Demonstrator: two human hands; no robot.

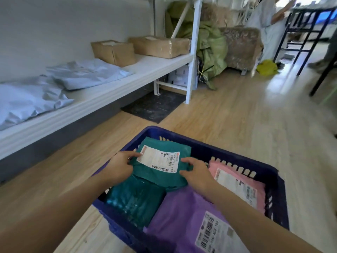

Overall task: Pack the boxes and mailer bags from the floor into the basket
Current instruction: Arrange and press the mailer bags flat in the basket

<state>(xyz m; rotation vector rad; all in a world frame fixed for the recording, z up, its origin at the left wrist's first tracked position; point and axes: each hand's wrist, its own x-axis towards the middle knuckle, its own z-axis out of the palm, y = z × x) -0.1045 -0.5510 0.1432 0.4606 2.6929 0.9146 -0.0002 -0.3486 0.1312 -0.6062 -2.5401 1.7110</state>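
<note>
Down at 6 o'clock in the head view, a dark blue basket sits on the wooden floor. Both hands reach into it. The left hand pinches the left edge of a green mailer bag, thumb on top beside its white label. The right hand curls over the same bag's right edge. The bag lies inside the basket toward its 11 o'clock corner, overlapping a teal bag at the basket's 8 o'clock. A purple mailer bag fills the 5 o'clock part, and a pink mailer bag leans against the wall at 3 o'clock; both carry barcode labels.

From 9 to 11 o'clock runs a low white shelf holding grey mailer bags and, farther along, two cardboard boxes. A dark mat lies on the floor below the shelf's end. A green sack stands at 12 o'clock, and another person stands at 1 o'clock, blurred.
</note>
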